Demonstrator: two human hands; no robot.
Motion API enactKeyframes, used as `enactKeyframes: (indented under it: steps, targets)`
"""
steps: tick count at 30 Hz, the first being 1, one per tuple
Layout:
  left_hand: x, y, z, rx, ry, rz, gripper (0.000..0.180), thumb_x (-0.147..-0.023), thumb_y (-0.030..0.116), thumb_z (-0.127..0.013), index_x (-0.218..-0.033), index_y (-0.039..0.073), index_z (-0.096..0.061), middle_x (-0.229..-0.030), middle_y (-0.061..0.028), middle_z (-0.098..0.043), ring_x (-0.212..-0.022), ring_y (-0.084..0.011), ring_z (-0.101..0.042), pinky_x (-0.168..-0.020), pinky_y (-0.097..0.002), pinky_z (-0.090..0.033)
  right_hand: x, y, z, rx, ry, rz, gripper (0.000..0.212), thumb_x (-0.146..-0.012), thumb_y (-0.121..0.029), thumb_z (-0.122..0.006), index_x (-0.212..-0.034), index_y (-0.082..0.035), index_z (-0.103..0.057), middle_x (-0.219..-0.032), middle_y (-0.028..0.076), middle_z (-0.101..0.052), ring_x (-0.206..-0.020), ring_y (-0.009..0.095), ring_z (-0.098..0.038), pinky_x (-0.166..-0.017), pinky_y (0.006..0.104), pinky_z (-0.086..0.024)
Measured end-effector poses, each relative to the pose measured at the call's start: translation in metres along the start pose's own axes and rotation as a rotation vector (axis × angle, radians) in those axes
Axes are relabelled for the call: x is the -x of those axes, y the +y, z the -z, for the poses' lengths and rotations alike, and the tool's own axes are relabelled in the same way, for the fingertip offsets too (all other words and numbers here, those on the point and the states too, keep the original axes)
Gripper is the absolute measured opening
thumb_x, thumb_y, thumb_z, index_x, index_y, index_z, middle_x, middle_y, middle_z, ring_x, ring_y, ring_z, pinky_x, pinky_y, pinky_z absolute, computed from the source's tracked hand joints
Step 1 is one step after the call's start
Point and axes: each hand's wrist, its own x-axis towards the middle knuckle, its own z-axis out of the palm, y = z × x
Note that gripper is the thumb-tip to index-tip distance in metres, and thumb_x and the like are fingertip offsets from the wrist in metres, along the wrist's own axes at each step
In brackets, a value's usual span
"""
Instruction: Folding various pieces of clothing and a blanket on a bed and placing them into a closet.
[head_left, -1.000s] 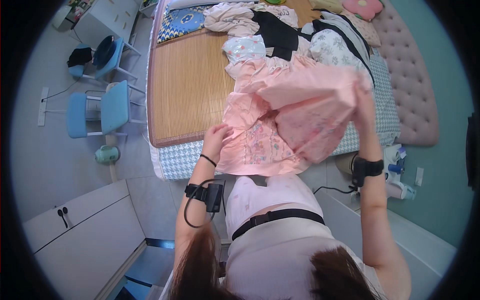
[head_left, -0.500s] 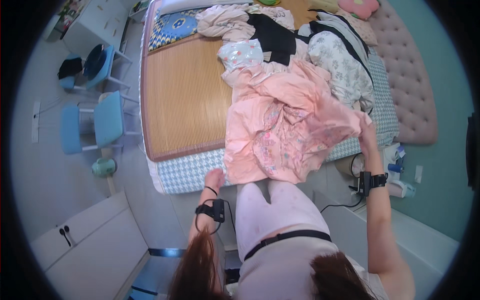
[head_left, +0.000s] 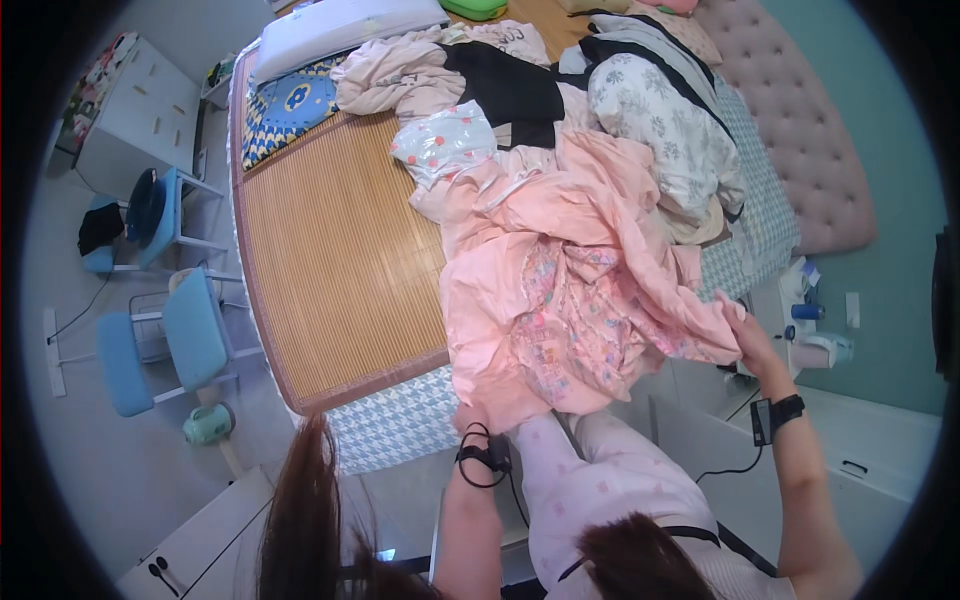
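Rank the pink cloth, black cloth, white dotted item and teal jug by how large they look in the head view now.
1. Pink cloth, clearly largest
2. Black cloth and white dotted item, too close to rank
3. Teal jug, smallest in view

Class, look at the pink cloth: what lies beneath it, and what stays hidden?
The tan mat and checked bedding run up to the left edge of the pink cloth. How far they continue underneath, and whether anything else lies there, is covered.
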Motion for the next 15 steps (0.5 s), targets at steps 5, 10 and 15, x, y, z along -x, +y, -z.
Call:
enactKeyframes:
  steps: [5, 10, 15]
  targets:
    - [0.068, 0.064, 0.051, 0.334, 0.072, -0.367, 0.04, -0.09, 0.026, -0.053, -0.106, -0.011, -0.053, -0.103, -0.0277, -0.059, -0.097, -0.0392, -0.056, -0.087, -0.0428, -0.043, -0.002, -0.011, -0.031, 0.256, 0.065, 0.355, 0.042, -0.097, -0.035, -0.044, -0.119, 0.0, -0.055, -0.109, 0.01, -0.062, -0.098, 0.018, -0.058, -0.085, 0.0316, -0.046]
    - [0.218, 0.174, 0.169, 0.851, -0.135, -0.888, 0.045, -0.092, 0.021, -0.051, -0.128, -0.004, -0.044, -0.122, -0.0178, -0.054, -0.114, -0.0215, -0.052, -0.099, -0.0339, -0.038, 0.068, -0.065, -0.15, 0.672, -0.231, 0.931, 0.041, -0.086, -0.017, -0.05, -0.125, -0.006, -0.051, -0.107, 0.022, -0.061, -0.099, 0.035, -0.059, -0.085, 0.0399, -0.046]
    - [0.286, 0.169, 0.224, 1.105, -1.25, -0.336, 0.055, -0.094, 0.041, -0.048, -0.131, 0.0, -0.044, -0.124, -0.0178, -0.053, -0.116, -0.0245, -0.052, -0.1, -0.0354, -0.04, 0.127, -0.088, -0.162, 0.646, -0.492, 1.015, 0.039, -0.088, -0.018, -0.05, -0.126, -0.012, -0.05, -0.104, 0.017, -0.062, -0.093, 0.035, -0.06, -0.079, 0.0415, -0.047]
